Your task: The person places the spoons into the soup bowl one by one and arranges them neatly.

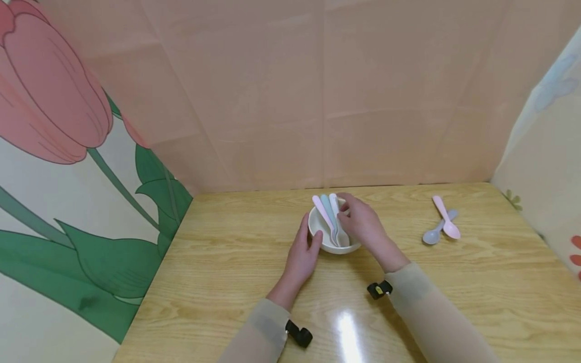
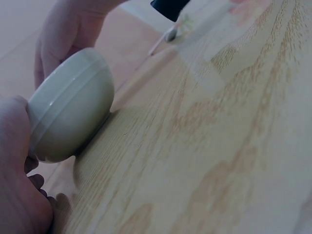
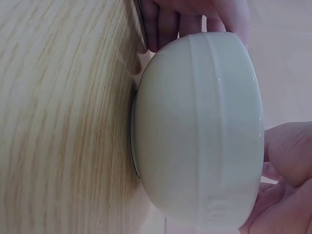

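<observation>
A white bowl (image 1: 341, 250) stands upright on the table, holding a pink spoon (image 1: 320, 207), a blue-green spoon (image 1: 328, 205) and a white spoon (image 1: 334, 203) whose handles lean on its far rim. My left hand (image 1: 303, 257) grips the bowl's left side, thumb at the rim and fingers around the outer wall. Over the right part of the bowl, my right hand (image 1: 365, 224) pinches the white spoon's handle; its fingertips are partly hidden. The right wrist view has the bowl wall (image 3: 204, 126) close up, with curled right fingers (image 3: 287, 195) beside the rim.
To the right on the wooden table (image 1: 218, 282), a second pink spoon (image 1: 445, 214) lies crossed over a grey spoon (image 1: 432, 237). A pinkish cloth wall (image 1: 272, 101) rises behind the table's back edge. Tulip-printed cloth (image 1: 104, 237) hangs at the left.
</observation>
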Demonstrator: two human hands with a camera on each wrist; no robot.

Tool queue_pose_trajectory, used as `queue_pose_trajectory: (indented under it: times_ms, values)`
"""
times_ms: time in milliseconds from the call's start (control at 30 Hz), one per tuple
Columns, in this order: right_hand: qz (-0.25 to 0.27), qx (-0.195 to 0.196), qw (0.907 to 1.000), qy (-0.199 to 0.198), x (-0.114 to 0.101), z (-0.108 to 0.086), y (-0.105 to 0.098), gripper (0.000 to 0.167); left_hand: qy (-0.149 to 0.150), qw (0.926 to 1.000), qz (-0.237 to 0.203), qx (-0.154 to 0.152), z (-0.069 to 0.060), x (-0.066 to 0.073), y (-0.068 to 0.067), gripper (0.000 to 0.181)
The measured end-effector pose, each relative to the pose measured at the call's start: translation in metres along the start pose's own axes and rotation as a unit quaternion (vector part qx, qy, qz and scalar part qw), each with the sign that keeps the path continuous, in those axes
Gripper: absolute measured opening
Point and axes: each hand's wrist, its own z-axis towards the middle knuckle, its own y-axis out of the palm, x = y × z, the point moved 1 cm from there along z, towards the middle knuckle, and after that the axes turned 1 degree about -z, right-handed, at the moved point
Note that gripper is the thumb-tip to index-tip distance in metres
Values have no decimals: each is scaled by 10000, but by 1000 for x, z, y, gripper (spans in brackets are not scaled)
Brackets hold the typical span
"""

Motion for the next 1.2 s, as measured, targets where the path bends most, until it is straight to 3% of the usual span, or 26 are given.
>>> queue_pose_trajectory:
  times_ms: [300,1200]
  values:
    - [40,423,9985,-340,6,-7,-7,55,76,9999,-67,20,0,-2,1,69]
    - [111,965,9948,-299,17,-28,-35,54,119,9999,-108,-15,0,-2,0,69]
